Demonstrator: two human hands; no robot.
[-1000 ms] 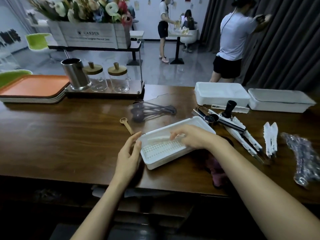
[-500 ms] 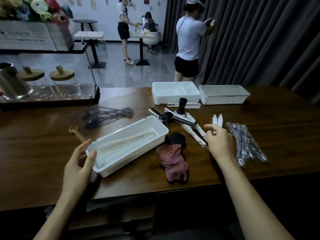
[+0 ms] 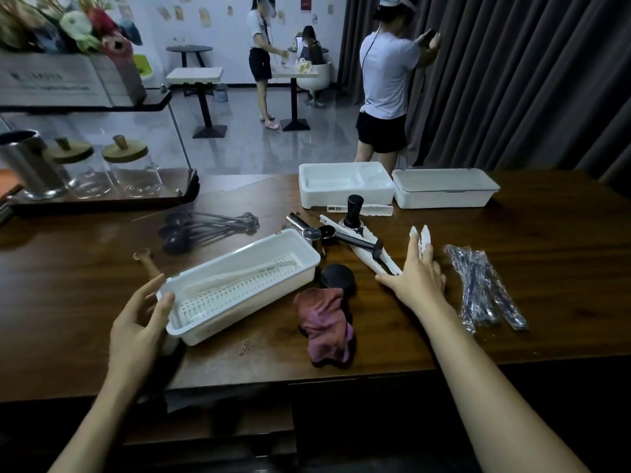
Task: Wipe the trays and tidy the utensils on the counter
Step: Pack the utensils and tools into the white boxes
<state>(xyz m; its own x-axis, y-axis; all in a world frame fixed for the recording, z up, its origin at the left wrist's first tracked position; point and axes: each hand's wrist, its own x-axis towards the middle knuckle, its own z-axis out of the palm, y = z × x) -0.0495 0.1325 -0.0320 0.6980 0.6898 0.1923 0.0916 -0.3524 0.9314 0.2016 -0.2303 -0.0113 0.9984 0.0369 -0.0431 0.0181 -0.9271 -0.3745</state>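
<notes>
A white slotted utensil tray (image 3: 300, 268) lies at an angle on the dark wooden counter (image 3: 68, 291). My left hand (image 3: 141, 322) rests against its near left end, fingers fairly straight. My right hand (image 3: 415, 278) is spread with straight fingers over a pair of white tongs (image 3: 421, 235); whether it touches them is unclear. Left of that hand lie longer white tongs (image 3: 365, 254) and black and metal coffee tools (image 3: 327, 232). A crumpled pink cloth (image 3: 326, 322) sits between tray and right arm.
Dark measuring spoons (image 3: 205, 227) and a wooden scoop (image 3: 145, 259) lie left of the tray. Wrapped cutlery (image 3: 485, 285) lies at right. Two white boxes (image 3: 345, 182), (image 3: 444, 187) stand at the back. Jars (image 3: 133, 165) and a steel cup (image 3: 27, 162) stand at far left. People stand behind.
My right hand left the white tray, passed to the right over the utensils, and now spreads over the small white tongs. My left hand stayed at the tray's end.
</notes>
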